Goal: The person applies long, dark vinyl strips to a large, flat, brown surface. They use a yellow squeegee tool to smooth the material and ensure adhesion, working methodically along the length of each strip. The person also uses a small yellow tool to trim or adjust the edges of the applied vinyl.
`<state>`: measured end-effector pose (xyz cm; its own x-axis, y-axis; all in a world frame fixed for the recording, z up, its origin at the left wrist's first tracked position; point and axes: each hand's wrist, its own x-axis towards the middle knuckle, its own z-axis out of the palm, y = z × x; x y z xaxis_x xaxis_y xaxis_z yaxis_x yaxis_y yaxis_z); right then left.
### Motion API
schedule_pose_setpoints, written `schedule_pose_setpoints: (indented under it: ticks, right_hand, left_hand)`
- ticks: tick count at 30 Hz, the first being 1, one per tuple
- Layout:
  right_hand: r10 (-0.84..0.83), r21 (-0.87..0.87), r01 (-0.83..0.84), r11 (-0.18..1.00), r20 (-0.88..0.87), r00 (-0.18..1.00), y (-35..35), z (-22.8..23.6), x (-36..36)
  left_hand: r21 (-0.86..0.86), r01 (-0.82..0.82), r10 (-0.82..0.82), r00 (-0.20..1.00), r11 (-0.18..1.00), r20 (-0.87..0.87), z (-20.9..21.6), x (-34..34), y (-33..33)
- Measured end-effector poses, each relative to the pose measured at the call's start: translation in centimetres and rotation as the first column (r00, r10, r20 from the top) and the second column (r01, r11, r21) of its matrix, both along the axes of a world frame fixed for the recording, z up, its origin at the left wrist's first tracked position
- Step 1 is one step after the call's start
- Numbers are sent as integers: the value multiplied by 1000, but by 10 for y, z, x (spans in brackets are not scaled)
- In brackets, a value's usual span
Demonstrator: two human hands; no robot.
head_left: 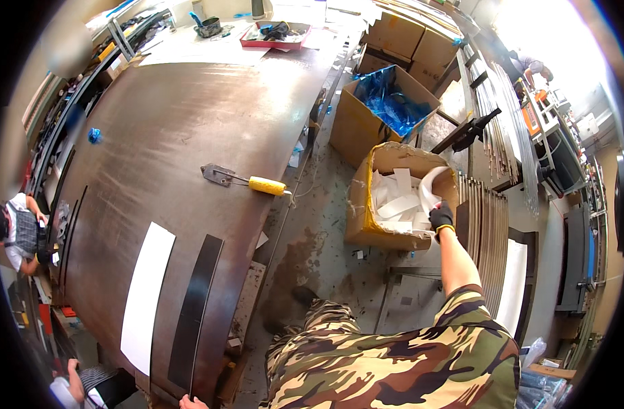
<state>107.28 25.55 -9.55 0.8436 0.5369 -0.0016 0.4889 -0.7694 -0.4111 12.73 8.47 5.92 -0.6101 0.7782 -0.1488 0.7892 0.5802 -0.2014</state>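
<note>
My right hand (443, 217), in a black glove with a yellow cuff, is closed on a curled white strip (429, 185) over a worn cardboard box (358, 211). White offcuts (398, 198) fill much of that box. Only a few bare fingers of my left hand (193, 403) show at the lower edge, by the near end of a dark strip (195, 310) on the brown worktable (155, 143). Whether those fingers grip the strip is cut off from view. A flat white strip (147, 296) lies left of the dark one.
A yellow-handled tool (266, 185) lies on the table. Behind the offcut box stands a carton (353, 126) lined with blue film (392, 102). Stacked metal lengths (486, 225) stand at the right. A red tray (274, 42) sits at the back. Other people (22, 228) are at the left.
</note>
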Motion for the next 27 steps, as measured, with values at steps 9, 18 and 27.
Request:
schedule_pose_setpoints:
  ticks: [9,18,27]
  right_hand:
    - [752,141,-755,640,86,654,193,73,-245]
    - [873,16,-877,479,-111,475,291,91,-451]
    - [778,343,-787,513,-574,256,134,94,-498]
  left_hand:
    - [275,-151,137,988,949,72,-22,3,-76]
    - [453,-52,37,998,890,41,-22,1,-106]
    - [508,87,-123,992,857,38,-31,-102,-122]
